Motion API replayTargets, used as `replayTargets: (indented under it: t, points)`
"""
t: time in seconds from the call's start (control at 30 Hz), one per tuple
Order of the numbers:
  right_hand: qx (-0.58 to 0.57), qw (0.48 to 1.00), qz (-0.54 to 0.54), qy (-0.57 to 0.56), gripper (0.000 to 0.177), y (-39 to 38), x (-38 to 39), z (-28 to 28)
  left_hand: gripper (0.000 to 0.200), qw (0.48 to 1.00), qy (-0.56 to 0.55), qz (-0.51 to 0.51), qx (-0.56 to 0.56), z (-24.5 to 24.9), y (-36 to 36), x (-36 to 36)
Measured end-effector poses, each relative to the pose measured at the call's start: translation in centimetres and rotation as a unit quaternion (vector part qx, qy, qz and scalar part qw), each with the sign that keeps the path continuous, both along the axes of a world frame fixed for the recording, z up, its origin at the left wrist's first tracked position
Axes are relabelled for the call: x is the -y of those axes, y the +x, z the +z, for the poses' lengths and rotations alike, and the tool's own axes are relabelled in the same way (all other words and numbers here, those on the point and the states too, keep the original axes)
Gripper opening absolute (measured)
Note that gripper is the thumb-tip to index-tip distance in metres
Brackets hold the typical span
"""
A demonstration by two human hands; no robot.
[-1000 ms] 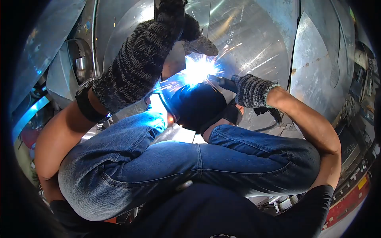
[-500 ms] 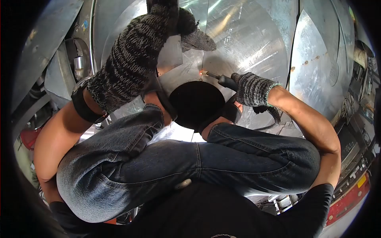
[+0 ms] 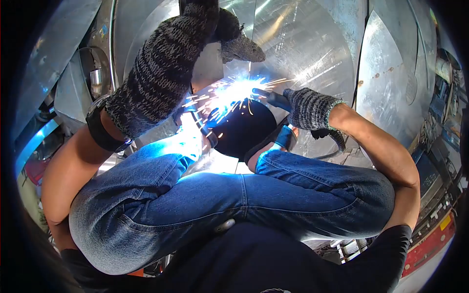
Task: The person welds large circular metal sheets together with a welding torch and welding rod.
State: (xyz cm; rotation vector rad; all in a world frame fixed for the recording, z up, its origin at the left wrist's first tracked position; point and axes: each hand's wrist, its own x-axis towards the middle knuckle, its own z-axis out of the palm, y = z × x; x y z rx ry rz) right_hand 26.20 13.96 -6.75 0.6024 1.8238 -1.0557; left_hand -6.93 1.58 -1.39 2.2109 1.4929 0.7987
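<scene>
My right hand [image 3: 311, 108], in a grey-and-black knit glove, is closed around a welding torch [image 3: 277, 100]. The torch nozzle points left into a glaring white-blue arc [image 3: 244, 89] with orange sparks, on the metal sheet [image 3: 312, 58] just above a round dark hole [image 3: 244, 128]. My left hand [image 3: 195, 41], in a matching glove, is raised close to the camera at upper left. Its fingers are bent, with one grey fingertip pointing right over the sheet; what it grips, I cannot tell. The glare hides the weld spot.
My jeans-clad legs [image 3: 161, 195] are folded on both sides of the hole, feet near its rim. A torch cable [image 3: 337, 141] curves below my right hand. Curved sheet-metal pieces [image 3: 383, 78] stand at right, with metal parts and a red object [image 3: 36, 171] at left.
The small orange glow at the torch tip has become a bright arc throwing sparks, lighting my jeans blue. The torch tip has shifted slightly; both hands stay nearly in place.
</scene>
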Motion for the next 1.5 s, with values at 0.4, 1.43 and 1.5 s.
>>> replayTargets:
  t: [0.4, 1.43, 1.5]
  points:
    - [0.006, 1.0, -0.005, -0.025, 0.075, -1.3, -0.4, 1.3, 0.055, 0.998, 0.004, 0.06, -0.006, 1.3, -0.7, 1.7]
    - [0.066, 0.995, -0.059, -0.049, 0.048, -1.0, -0.4, 1.9, 0.081, 0.99, -0.135, -0.033, -0.018, -4.6, 1.2, 6.9]
    - [0.013, 0.999, -0.023, -0.026, 0.062, -0.1, -0.1, 0.3, 0.067, 0.991, -0.13, -0.002, 0.036, -4.0, 2.3, 6.3]
